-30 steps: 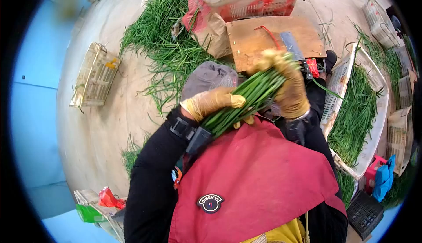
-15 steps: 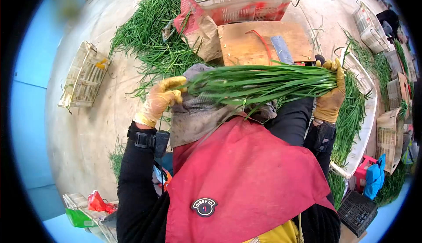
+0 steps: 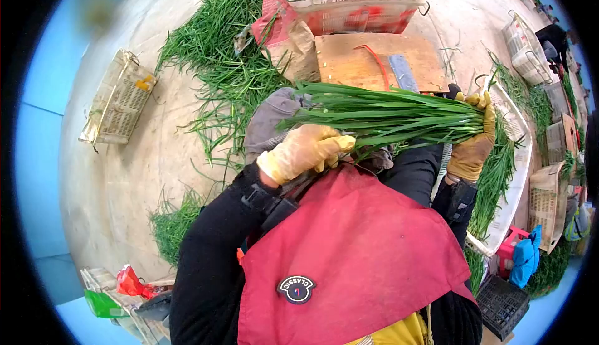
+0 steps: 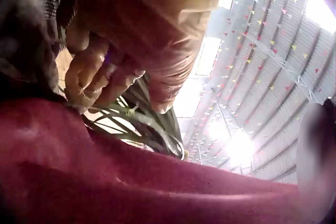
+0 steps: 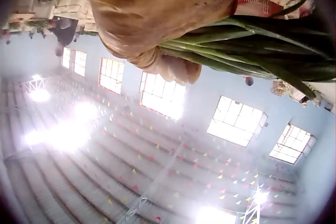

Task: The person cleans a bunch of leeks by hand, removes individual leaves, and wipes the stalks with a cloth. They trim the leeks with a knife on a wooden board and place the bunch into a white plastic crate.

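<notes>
"Where are the hands?"

"The left hand (image 3: 306, 153), in a thin yellow glove, is over the top of the red cloth apron (image 3: 349, 239). Its arm is bent, and its fingers curl and point to the right."

"Is it pinching a leaf?"

"I cannot tell. The fingers are right by the green leaves, but their tips are partly hidden."

"And the other one?"

"The right hand (image 3: 471, 142), in a yellow glove too, is farther right and points up. Its fingers curl round the pale ends of the bunch of long, flat green leaves (image 3: 393, 114)."

"Where is the bunch?"

"It lies sideways, from the right hand to just past the left hand's fingers. The brown wooden board (image 3: 349, 58) is behind it, and the long white plastic basket (image 3: 521, 173) is to the right."
</notes>
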Action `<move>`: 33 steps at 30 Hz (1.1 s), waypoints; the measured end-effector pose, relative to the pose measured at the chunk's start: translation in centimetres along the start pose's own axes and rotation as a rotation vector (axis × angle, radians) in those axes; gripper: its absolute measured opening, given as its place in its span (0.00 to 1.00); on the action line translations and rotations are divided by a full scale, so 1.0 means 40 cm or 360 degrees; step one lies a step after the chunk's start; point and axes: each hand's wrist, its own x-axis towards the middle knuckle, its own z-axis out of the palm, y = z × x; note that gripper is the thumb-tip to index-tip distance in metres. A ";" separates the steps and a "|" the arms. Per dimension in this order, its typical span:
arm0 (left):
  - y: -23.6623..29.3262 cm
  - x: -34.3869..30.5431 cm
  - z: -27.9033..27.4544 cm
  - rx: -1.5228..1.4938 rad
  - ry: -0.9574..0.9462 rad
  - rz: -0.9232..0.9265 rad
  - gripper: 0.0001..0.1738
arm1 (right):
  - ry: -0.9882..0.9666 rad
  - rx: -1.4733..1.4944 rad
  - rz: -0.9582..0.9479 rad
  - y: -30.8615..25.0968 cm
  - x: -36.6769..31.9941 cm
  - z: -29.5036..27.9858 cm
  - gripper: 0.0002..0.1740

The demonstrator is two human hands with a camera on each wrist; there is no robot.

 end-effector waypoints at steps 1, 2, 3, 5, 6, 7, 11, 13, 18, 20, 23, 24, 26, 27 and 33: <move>0.007 0.014 0.008 0.0029 -0.0035 -0.0041 0.20 | 0.0015 -0.0033 -0.0012 0.003 -0.005 0.010 0.16; 0.014 0.024 0.016 0.0022 -0.0039 -0.0026 0.18 | 0.0030 -0.0066 -0.0023 0.005 -0.008 0.018 0.16; 0.022 0.031 0.023 0.0013 -0.0042 -0.0013 0.17 | 0.0027 -0.0058 -0.0019 0.007 -0.011 0.025 0.16; 0.031 0.039 0.028 -0.0005 -0.0045 0.0010 0.15 | 0.0022 -0.0041 -0.0005 0.010 -0.013 0.035 0.16; 0.021 0.051 0.026 0.0021 -0.0044 -0.0003 0.16 | 0.0001 -0.0041 -0.0010 0.010 -0.013 0.035 0.16; 0.014 0.053 0.025 0.0033 -0.0042 0.0014 0.15 | -0.0020 -0.0041 -0.0017 0.011 -0.013 0.033 0.16; 0.007 0.050 0.016 -0.0083 -0.0036 0.0020 0.12 | 0.0106 -0.0060 -0.0034 0.016 -0.013 0.046 0.17; 0.003 0.046 0.010 -0.0237 -0.0026 0.0030 0.11 | 0.0021 -0.0057 -0.0034 0.021 -0.011 0.029 0.16; -0.061 0.030 -0.046 -0.0867 0.0191 0.0280 0.09 | 0.0078 -0.0078 -0.0060 0.027 -0.008 0.019 0.16; -0.094 0.015 -0.075 -0.1040 0.0389 0.0427 0.09 | 0.0090 -0.0059 -0.0110 0.010 -0.003 0.011 0.16; -0.131 -0.003 -0.115 -0.0798 0.0538 0.0592 0.08 | 0.0089 0.0000 -0.0134 -0.015 0.002 0.000 0.17; -0.107 -0.019 -0.107 -0.0670 0.0633 0.0643 0.08 | 0.0092 -0.0001 -0.0134 -0.017 0.001 0.003 0.17; -0.098 -0.034 -0.112 -0.0465 0.0687 0.0678 0.12 | 0.0064 0.0019 -0.0127 -0.016 0.004 -0.007 0.17; -0.098 -0.032 -0.111 -0.0441 0.0668 0.0697 0.12 | 0.0051 0.0026 -0.0122 -0.014 0.004 -0.009 0.17; -0.096 0.029 -0.080 -0.0278 0.0373 0.0171 0.13 | 0.0008 0.0110 -0.0100 -0.024 -0.001 -0.010 0.17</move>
